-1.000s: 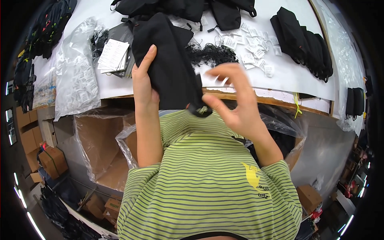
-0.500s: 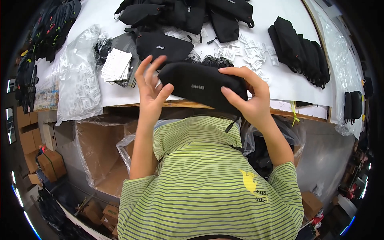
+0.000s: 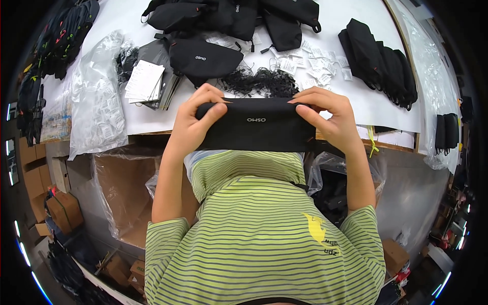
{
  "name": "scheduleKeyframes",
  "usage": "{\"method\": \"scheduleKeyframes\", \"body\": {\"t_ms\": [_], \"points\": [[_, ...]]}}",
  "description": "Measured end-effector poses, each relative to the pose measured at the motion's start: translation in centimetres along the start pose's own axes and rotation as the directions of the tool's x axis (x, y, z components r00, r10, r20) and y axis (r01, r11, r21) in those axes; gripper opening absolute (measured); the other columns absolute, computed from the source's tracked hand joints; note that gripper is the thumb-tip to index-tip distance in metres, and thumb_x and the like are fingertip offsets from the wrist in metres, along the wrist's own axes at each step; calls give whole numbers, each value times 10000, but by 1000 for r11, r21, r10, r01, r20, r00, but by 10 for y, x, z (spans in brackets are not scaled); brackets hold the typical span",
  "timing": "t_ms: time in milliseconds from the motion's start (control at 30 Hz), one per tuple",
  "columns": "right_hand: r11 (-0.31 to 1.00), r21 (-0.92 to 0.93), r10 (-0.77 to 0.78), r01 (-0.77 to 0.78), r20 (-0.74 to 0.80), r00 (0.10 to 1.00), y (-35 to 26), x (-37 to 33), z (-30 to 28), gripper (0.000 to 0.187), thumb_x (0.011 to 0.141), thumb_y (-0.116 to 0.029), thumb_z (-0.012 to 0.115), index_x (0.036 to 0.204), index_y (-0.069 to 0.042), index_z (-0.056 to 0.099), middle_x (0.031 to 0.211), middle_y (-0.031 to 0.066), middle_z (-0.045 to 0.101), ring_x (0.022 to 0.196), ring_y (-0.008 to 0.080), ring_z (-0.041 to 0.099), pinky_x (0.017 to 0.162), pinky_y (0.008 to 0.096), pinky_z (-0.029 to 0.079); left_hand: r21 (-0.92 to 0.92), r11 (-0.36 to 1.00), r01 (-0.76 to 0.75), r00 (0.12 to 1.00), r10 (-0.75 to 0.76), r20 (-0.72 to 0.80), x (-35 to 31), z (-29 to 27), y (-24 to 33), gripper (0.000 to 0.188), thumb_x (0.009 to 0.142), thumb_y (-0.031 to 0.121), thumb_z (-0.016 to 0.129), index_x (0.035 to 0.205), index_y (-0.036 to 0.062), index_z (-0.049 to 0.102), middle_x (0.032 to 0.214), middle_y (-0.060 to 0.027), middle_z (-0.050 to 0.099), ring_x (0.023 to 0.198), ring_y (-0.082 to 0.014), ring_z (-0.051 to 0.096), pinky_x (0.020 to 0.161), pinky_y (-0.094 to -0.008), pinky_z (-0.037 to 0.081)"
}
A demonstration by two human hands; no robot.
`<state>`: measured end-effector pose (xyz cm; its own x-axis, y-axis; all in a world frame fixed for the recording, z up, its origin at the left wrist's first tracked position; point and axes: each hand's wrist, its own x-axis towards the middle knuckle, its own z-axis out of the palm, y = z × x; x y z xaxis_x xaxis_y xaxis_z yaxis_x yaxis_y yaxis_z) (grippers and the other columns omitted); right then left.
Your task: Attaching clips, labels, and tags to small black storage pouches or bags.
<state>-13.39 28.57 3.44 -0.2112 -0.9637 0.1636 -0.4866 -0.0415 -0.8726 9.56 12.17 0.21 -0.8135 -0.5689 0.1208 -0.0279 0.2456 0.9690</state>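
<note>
We see the white-topped worktable (image 3: 152,118) across the upper view; its far side runs out of the picture, and the held pouch hides a stretch of its front edge; below that edge, at left, stands a cardboard carton (image 3: 122,178) lined with clear film, partly covered by the left forearm; the dark contents of the film-lined container (image 3: 330,195) at right are hard to make out. On the tabletop at left we find a clear plastic bag (image 3: 99,96) of white labels, whose film blurs them; at right lies a row of black fabric pouches (image 3: 378,61), overlapping so that the inner ones are mostly concealed; a pile of black pouches (image 3: 229,15) is cut off by the top edge.

We locate the black zip pouch (image 3: 256,124) in the air, level, before the table's front edge; its underside and contents are hidden from us. The left hand (image 3: 193,119) pinches its far left corner between thumb and fingers; the right hand (image 3: 333,117) pinches the far right corner likewise; the fingertips behind the fabric are partly concealed. Just beyond it we note a tangle of black cords (image 3: 259,81), whose single strands cannot be separated by eye; beside this lie scattered white tags (image 3: 320,66).
</note>
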Motion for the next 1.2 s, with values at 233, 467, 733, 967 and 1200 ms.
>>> {"method": "scheduleKeyframes", "body": {"t_ms": [233, 467, 733, 967, 1200], "points": [[965, 98, 234, -242, 92, 968, 22, -4, -7, 183, 860, -139, 642, 942, 16, 696, 841, 70, 684, 676, 86, 579, 611, 219, 464, -220, 919, 326, 944, -302, 135, 7, 1, -9, 463, 995, 338, 399, 869, -31, 648, 978, 6, 492, 805, -77, 447, 692, -184, 373], [914, 63, 402, -400, -16, 916, 34, -15, -41, 208, 861, -153, 665, 1000, -3, 699, 852, 23, 675, 721, 46, 547, 642, 210, 458, -38, 986, 162, 986, -163, -26, -4, -11, -22, 443, 1016, 291, 332, 1017, -28, 638, 1156, -83, 497, 957, -139, 509, 821, -263, 436], [899, -167, 63, -404, -865, 498, 63, -27, -163, 262, 825, -278, 711, 1022, -106, 721, 853, 19, 684, 671, 91, 588, 577, 221, 455, 791, 453, 412, 804, 229, -550, -25, -113, -91, 483, 881, 348, 623, 1251, 55, 523, 1301, -165, 420, 1209, -320, 401, 1032, -438, 295], [588, -641, -269, -494, -731, 627, 147, 7, -176, 231, 790, -257, 707, 1015, -203, 705, 986, 58, 616, 858, 258, 625, 747, 340, 502, 604, 560, 566, 719, 22, -694, -30, -160, -137, 692, 832, 470, 650, 1307, 3, 461, 1278, -208, 447, 1200, -377, 389, 1024, -457, 301], [546, -668, -154, -506, -674, 723, 156, 7, -158, 258, 805, -207, 668, 1063, -210, 685, 1047, 58, 610, 971, 249, 597, 822, 338, 483, 709, 438, 552, 773, 51, -633, -30, -159, -121, 668, 808, 419, 686, 1341, 84, 462, 1318, -199, 439, 1229, -368, 379, 1030, -456, 302]]}}
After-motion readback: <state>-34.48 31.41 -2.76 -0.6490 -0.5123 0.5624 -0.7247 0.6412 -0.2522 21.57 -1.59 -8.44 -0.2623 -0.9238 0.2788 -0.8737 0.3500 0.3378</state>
